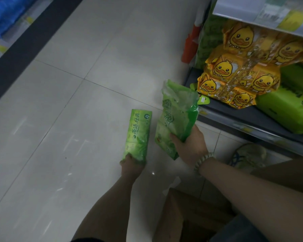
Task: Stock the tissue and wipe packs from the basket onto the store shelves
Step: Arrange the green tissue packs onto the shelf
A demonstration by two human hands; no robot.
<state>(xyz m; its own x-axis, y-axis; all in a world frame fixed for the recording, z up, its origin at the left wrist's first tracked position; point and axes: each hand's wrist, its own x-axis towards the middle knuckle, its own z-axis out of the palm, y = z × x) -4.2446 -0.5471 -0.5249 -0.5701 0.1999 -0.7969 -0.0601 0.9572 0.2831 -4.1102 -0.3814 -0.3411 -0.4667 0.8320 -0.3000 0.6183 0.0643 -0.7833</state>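
My left hand (131, 165) grips the near end of a long green tissue pack (138, 132) with printed characters, held over the floor. My right hand (191, 144), with a bead bracelet at the wrist, holds a second green pack (176, 113) in loose clear wrapping, tilted up toward the bottom shelf (238, 117). On that shelf lie yellow duck-print packs (234, 79) and large green packs (287, 105). The basket is not in view.
A pale tiled floor (68, 119) spreads to the left. A brown cardboard box (187, 212) sits at the bottom near my knee. My shoe (248, 155) is by the shelf base. An upper shelf edge with price labels (273, 14) juts out top right. Another shelf unit (5, 23) stands far left.
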